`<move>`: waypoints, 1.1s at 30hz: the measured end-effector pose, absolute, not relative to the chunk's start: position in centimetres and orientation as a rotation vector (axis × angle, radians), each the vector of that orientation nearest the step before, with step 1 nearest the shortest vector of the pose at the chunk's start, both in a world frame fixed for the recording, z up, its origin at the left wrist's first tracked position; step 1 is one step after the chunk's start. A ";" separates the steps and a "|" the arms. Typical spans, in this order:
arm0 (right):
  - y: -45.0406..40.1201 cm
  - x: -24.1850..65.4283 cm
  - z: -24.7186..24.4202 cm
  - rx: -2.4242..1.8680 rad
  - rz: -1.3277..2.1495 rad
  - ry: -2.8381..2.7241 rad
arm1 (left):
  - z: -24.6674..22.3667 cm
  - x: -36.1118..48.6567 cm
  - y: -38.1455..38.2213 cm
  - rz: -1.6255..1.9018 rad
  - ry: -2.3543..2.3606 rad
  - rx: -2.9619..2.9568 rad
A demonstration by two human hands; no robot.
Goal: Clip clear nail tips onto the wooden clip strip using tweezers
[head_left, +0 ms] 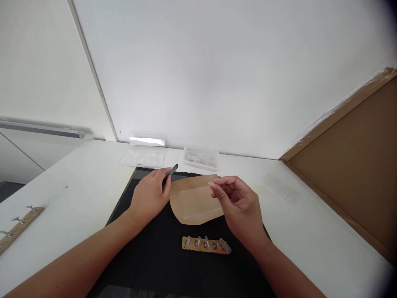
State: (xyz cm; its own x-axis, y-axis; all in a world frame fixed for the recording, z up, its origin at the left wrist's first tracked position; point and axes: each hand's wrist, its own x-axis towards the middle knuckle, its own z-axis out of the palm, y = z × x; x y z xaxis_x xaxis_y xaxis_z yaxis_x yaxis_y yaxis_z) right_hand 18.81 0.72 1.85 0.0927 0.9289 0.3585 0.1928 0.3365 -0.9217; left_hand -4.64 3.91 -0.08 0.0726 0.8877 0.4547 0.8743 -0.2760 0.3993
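My left hand is closed around a slim black tool whose rounded end sticks up past the fingers; its kind is not clear. My right hand pinches a small clear nail tip between thumb and forefinger, over the right side of a tan paper tray. Nearer to me, a short tan strip with metal studs lies on the black mat, and several clear nail tips stand or lean on it.
The black mat covers the middle of the white table. Behind it are an open clear case and a translucent box of clear pieces. Metal stands on a wooden strip lie left. A clear sheet and a brown panel are right.
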 end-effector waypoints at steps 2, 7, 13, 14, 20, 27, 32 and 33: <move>0.9 18.8 1.7 -1.115 0.772 -1.392 | 0.2 -4.7 3.9 0.967 1.924 2.286; 1.0 18.9 1.4 -1.121 0.791 -1.382 | -0.3 -5.3 4.3 0.748 2.049 2.350; 0.8 18.7 1.5 -1.130 0.840 -1.409 | 0.2 -4.8 3.8 1.184 1.620 2.478; 0.8 18.6 1.6 -1.126 0.853 -1.423 | 0.5 -4.5 3.4 1.228 1.444 2.427; 0.4 18.4 1.3 -1.152 0.853 -1.515 | 2.0 -2.8 1.7 1.026 1.025 1.840; 0.3 18.5 1.2 -1.182 0.769 -1.612 | 2.1 -2.6 1.5 0.927 0.969 1.628; 0.2 18.3 1.4 -1.156 0.801 -1.641 | 2.3 -2.5 1.4 0.896 0.966 1.566; 0.2 18.3 1.4 -1.148 0.808 -1.648 | 2.4 -2.5 1.4 0.891 0.956 1.560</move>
